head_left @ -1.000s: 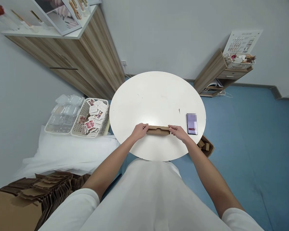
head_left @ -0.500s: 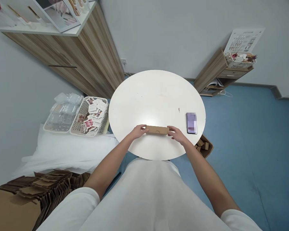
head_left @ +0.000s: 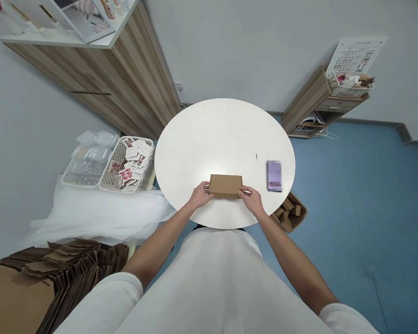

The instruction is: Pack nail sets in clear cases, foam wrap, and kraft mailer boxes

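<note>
- Head view, hands: the left hand [head_left: 202, 195] is half-curled on the left end of the cardboard box [head_left: 225, 185], fingertips on its edge. The right hand [head_left: 251, 200] holds the right end the same way. The box sits pinched between both hands, resting on the tabletop [head_left: 222, 134] near the edge closest to the body.
- Head view, change: a second ago the box showed only as a thin brown strip between the hands, and half a second ago it was still thin. Now its broad face is turned up, a plain rectangle. The hands have drawn closer together.
- Head view, reading: the box appears closed and lying flat, with no loose flap visible. Whether a tab is fully seated is too small to tell.
- Head view, surroundings: a phone [head_left: 273, 176] lies to the right of the right hand, apart from it and in the same spot as before. Lower right of that hand, a carton [head_left: 288, 214] of small brown boxes stands on the floor. Well left of the left hand sits a white basket [head_left: 144, 183] of printed cards. Behind the left forearm lies a stack of flat cardboard blanks [head_left: 73, 264].
</note>
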The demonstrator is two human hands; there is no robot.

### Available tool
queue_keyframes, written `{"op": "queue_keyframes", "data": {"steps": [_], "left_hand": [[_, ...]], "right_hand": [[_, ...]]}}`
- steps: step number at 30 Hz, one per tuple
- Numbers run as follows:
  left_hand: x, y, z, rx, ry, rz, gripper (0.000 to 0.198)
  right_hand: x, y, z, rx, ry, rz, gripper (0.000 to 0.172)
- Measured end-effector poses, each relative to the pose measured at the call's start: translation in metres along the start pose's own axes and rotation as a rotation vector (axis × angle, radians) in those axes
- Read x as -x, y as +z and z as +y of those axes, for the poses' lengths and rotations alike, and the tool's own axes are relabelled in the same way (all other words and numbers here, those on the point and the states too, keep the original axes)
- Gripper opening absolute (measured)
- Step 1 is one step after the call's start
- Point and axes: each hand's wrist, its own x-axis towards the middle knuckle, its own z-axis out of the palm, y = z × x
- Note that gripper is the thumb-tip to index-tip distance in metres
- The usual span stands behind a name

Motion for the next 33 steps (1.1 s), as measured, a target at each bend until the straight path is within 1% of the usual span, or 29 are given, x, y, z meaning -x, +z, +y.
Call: {"op": "queue_keyframes", "data": {"steps": [3, 5, 7, 10, 13, 16, 19, 22, 25, 27, 29, 33], "left_hand": [[0.011, 0.025, -0.004, -0.021, -0.056, 0.095, 0.064], [0.016, 0.041, -0.006, -0.058, -0.084, 0.162, 0.072], [0.018, 0.053, -0.009, -0.092, -0.085, 0.203, 0.074], [0.020, 0.064, -0.013, -0.120, -0.068, 0.232, 0.071], [0.019, 0.066, -0.016, -0.120, -0.075, 0.231, 0.073], [0.016, 0.060, -0.018, -0.131, -0.068, 0.198, 0.075], [0.010, 0.049, -0.018, -0.120, -0.042, 0.152, 0.069], [0.003, 0.037, -0.016, -0.057, -0.034, 0.085, 0.060], [-0.003, 0.032, -0.010, -0.019, -0.016, 0.006, 0.056], [-0.006, 0.035, -0.002, 0.000, 0.015, -0.034, 0.053], [-0.006, 0.044, 0.007, 0.005, 0.054, -0.063, 0.051], [-0.005, 0.072, 0.031, -0.060, 0.141, -0.146, 0.051]], "right_hand": [[0.005, 0.003, 0.014, 0.029, -0.007, 0.065, 0.030], [0.005, 0.006, 0.025, 0.081, -0.010, 0.086, 0.038], [0.004, 0.009, 0.036, 0.139, -0.007, 0.084, 0.045], [0.003, 0.014, 0.048, 0.204, -0.012, 0.052, 0.050], [0.003, 0.018, 0.052, 0.247, -0.016, 0.041, 0.052], [0.002, 0.019, 0.050, 0.279, 0.023, 0.043, 0.053], [0.003, 0.018, 0.046, 0.258, 0.062, 0.038, 0.055], [0.010, 0.016, 0.040, 0.142, 0.078, 0.037, 0.056], [0.023, 0.013, 0.036, 0.023, 0.114, 0.121, 0.056], [0.035, 0.008, 0.034, -0.031, 0.140, 0.204, 0.053], [0.048, 0.001, 0.036, -0.086, 0.166, 0.283, 0.047], [0.070, -0.020, 0.048, -0.177, 0.209, 0.435, 0.042]]}}
